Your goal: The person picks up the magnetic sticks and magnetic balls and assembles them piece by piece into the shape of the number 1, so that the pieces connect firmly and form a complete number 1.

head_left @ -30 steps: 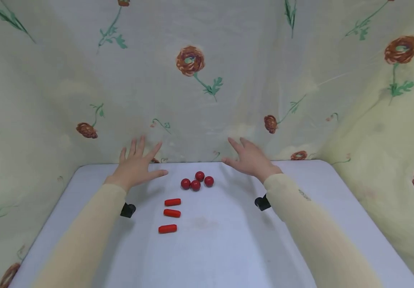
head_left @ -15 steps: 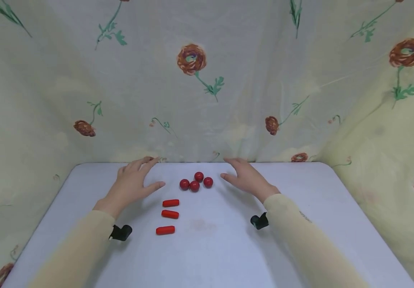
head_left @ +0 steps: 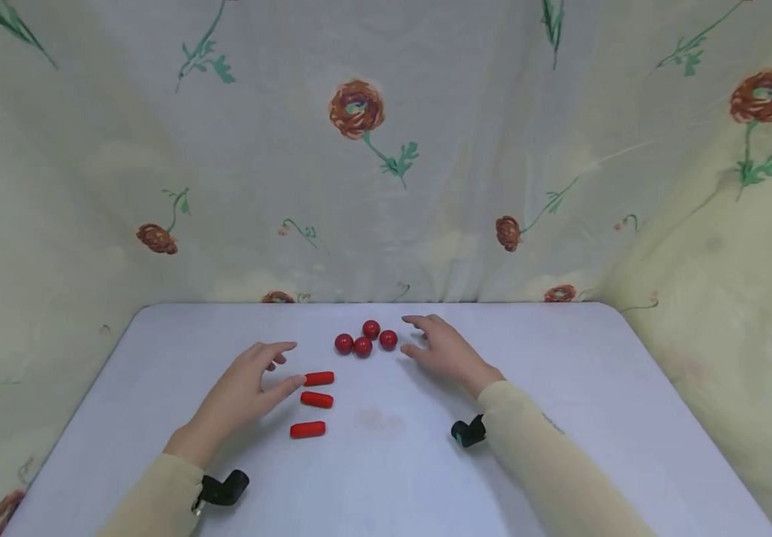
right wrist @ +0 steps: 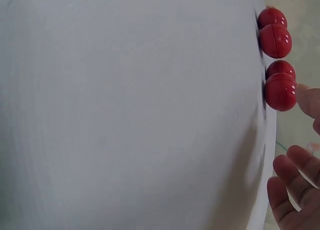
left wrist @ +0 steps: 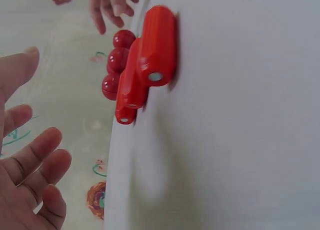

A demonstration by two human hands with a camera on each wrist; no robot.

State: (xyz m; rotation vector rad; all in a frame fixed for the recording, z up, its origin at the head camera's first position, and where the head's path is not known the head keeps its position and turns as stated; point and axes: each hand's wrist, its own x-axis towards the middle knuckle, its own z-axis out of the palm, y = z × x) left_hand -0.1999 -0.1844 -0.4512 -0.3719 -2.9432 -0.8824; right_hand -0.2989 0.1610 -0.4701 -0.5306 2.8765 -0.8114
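A pale cloth with printed brown flowers [head_left: 426, 186] hangs behind a white, round-cornered table [head_left: 392, 477]. The left hand [head_left: 241, 391] is relaxed, its thumb parted from the fingers, and holds nothing; the right hand [head_left: 451, 352] is equally spread and holds nothing. Three red, faceted rods [head_left: 317, 400] lie near the left hand. Four glossy red balls [head_left: 362, 347] are grouped farther back, beside the right hand.

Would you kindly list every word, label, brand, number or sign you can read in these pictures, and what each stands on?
Nothing can be read.
Right sleeve: a small dark mark, possibly lettering, too small to read.
No lettering shows on the red balls, red sticks, table or flowered cloth.
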